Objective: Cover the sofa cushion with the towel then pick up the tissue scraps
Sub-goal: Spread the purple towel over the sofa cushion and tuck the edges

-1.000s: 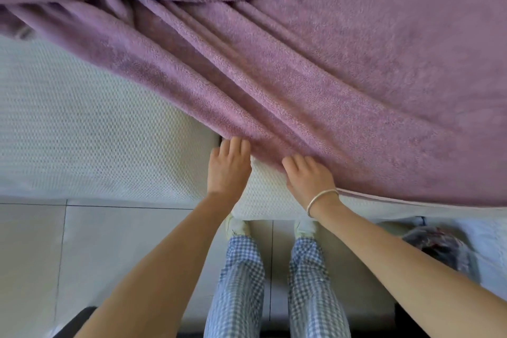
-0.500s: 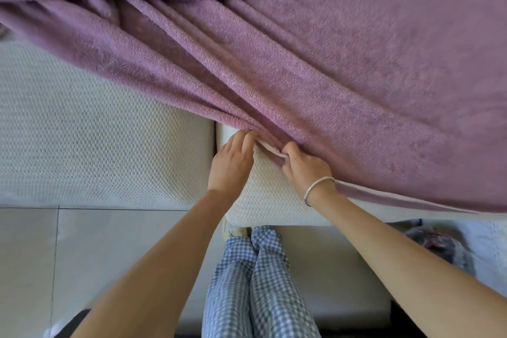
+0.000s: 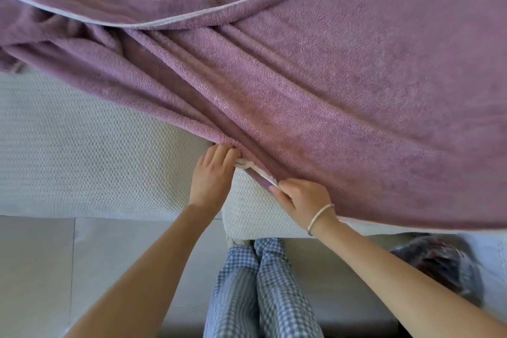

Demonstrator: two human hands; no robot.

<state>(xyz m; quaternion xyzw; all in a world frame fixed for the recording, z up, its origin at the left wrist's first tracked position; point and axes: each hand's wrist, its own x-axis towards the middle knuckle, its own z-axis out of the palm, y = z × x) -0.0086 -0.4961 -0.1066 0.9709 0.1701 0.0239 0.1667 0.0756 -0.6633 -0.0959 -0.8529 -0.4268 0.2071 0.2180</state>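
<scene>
A large purple towel (image 3: 343, 85) with a pale hem lies rumpled across a cream woven sofa. It covers most of the right seat cushion (image 3: 249, 211) and runs diagonally over the back of the left seat cushion (image 3: 82, 151). My left hand (image 3: 212, 175) pinches the towel's bunched near corner at the gap between the two cushions. My right hand (image 3: 303, 202), with a bracelet on the wrist, grips the pale hem just to the right. No tissue scraps are visible.
The pale tiled floor (image 3: 41, 269) lies in front of the sofa. My legs in blue checked trousers (image 3: 260, 291) stand against the cushion front. A crumpled clear plastic bag (image 3: 439, 261) sits on the floor at the right.
Both hands have closed on the towel's near edge, and the right hand has slid right along the hem, pulling it taut. The view has shifted back, showing more of the sofa.
</scene>
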